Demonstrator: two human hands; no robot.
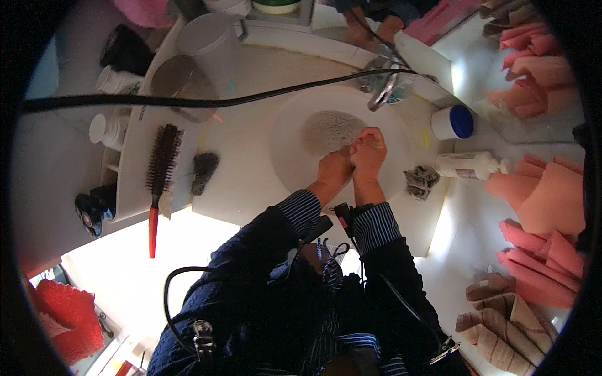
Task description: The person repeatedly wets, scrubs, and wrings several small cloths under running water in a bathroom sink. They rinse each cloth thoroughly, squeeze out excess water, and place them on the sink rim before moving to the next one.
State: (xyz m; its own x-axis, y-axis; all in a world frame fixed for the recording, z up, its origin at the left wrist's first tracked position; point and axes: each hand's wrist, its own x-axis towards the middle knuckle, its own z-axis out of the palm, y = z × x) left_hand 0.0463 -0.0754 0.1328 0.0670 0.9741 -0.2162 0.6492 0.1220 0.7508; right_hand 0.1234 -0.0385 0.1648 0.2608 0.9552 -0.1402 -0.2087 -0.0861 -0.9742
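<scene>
Over a round white washbasin (pixel 287 164), my left hand (pixel 335 167) and my right hand (pixel 370 152) are pressed together. Their fingers are curled against each other, and whether anything small is between the palms is hidden. Below and behind them, foamy water (pixel 327 129) lies in the bottom of the bowl. A chrome tap (pixel 384 94) reaches over the far right rim of the basin, beyond my right hand. Both wrists come out of striped cuffs under dark sleeves.
A black cable (pixel 235 100) crosses the view. Left stand a clear plastic jug (pixel 207 42), a red-handled hairbrush (pixel 161 164) and a dark grey lump (pixel 204 171). Right are a crumpled grey pad (pixel 422 182), a blue-lidded jar (pixel 454 122), a white bottle (pixel 468 165) and pink cloths (pixel 545 197).
</scene>
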